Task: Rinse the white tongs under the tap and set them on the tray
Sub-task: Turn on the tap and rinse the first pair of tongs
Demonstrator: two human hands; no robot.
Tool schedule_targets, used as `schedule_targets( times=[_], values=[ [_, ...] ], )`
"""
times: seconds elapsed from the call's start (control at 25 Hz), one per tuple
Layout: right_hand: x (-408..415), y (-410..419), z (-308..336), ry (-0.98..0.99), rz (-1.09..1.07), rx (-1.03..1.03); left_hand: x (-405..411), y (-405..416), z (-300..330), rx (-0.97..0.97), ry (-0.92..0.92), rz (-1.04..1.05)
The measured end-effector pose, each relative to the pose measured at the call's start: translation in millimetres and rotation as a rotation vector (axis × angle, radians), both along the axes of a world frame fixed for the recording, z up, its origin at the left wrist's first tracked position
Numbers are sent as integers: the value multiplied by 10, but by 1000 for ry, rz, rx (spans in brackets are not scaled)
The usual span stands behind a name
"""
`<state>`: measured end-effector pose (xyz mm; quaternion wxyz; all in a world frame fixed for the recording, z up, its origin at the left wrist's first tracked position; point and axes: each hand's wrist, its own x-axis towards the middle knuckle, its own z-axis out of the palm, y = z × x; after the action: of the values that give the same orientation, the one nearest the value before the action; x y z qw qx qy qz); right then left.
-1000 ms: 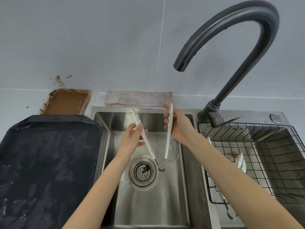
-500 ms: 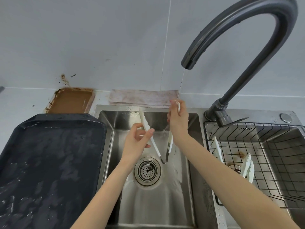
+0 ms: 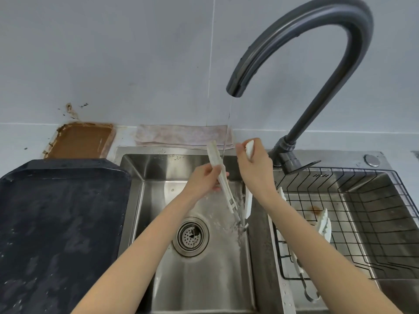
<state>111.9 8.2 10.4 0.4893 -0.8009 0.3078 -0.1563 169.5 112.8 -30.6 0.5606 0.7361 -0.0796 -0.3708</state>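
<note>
White tongs (image 3: 224,184) hang spread in a V over the left sink basin (image 3: 204,268), hinge end down near the basin's right wall. My left hand (image 3: 204,179) grips the left arm of the tongs. My right hand (image 3: 255,169) grips the right arm, whose white tip pokes out above the fingers. A thin stream of water falls from the dark curved tap (image 3: 301,41) between the two arms and splashes at the hinge. The dark tray (image 3: 56,223) lies on the counter left of the sink, wet and bare.
A wire basket (image 3: 362,223) sits in the right basin with another pair of white tongs (image 3: 324,225) in it. A drain strainer (image 3: 191,236) lies in the left basin. A brown dish (image 3: 81,139) and a folded cloth (image 3: 181,134) lie against the wall.
Both hands have shifted right with the tongs, towards the basin's right wall. The water now runs down between the arms instead of onto the right arm.
</note>
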Motion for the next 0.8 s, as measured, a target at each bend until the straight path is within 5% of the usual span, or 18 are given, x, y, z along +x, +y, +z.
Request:
schedule_targets(
  times=[0.24, 0.52, 0.8],
  values=[
    [-161, -103, -86, -20, -93, 91, -54, -226, 34, 91, -243, -189],
    [-212, -91, -112, -68, -148, 149, -25, -237, 161, -102, -163, 40],
    [-140, -88, -74, -118, -124, 140, 31, -137, 175, -167, -336, 62]
  ],
)
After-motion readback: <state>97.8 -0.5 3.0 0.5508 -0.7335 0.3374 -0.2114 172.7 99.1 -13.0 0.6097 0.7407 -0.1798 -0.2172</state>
